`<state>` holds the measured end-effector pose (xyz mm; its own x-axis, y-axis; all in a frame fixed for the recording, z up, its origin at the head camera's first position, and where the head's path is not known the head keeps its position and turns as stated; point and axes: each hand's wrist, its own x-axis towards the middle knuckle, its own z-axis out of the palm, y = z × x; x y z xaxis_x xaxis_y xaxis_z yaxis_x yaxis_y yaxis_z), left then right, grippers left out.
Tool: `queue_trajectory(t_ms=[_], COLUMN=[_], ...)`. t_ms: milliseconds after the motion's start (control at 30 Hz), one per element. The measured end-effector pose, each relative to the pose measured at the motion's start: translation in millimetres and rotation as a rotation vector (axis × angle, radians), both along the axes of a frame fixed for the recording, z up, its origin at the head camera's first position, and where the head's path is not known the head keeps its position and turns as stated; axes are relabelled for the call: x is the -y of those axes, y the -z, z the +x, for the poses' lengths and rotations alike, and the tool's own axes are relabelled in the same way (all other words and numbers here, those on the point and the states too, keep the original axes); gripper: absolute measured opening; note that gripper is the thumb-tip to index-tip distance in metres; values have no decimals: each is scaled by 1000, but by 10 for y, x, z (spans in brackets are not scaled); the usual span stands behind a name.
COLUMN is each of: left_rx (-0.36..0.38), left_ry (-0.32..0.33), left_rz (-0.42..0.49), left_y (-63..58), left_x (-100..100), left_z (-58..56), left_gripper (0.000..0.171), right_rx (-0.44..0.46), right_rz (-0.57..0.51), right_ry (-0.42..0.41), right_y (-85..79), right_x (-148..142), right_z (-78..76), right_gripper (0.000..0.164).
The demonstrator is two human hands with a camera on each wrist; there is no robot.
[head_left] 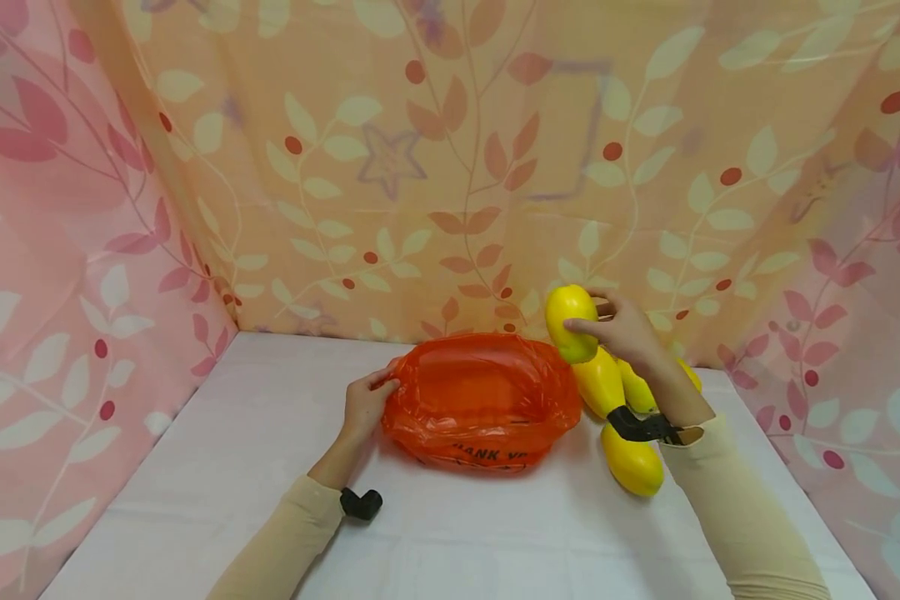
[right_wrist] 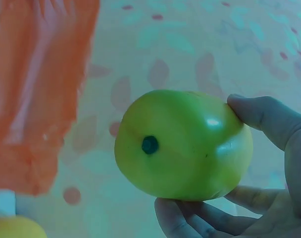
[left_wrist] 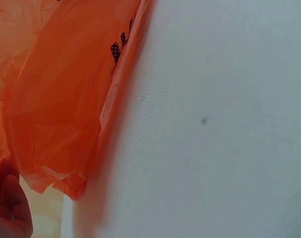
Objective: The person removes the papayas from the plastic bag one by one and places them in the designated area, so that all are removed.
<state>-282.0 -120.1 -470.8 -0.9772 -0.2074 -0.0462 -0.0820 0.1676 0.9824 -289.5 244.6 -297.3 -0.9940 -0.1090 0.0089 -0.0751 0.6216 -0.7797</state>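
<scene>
An orange-red plastic bag with black printed lettering lies in the middle of the white table, its mouth spread open. My left hand pinches the bag's left edge. In the left wrist view, that hand shows at the lower left, beside the crumpled bag. My right hand holds a yellow mango up at the bag's far right corner. Thumb and fingers grip the mango from opposite sides in the right wrist view, with its dark stem spot showing.
Several more yellow mangoes lie right of the bag: one mango near the front, another against the bag, others partly behind my right forearm. Patterned cloth hangs behind and on both sides of the white table.
</scene>
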Motion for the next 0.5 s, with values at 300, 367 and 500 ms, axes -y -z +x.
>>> queue_trajectory(t_ms=[300,367,500], left_rx=[6,9,12], left_ry=[6,7,10], left_rz=[-8,-5,-2], left_y=[16,14,17], left_x=[10,10,12], left_z=[0,-3,-3], left_gripper=[36,36,36], right_rx=[-18,-15,-19], right_rz=[10,21,36], right_ry=[31,44,58], right_y=[-97,-103,-107], right_x=[-329,-373,-444], right_z=[53,60,81], right_gripper=[84,85,85])
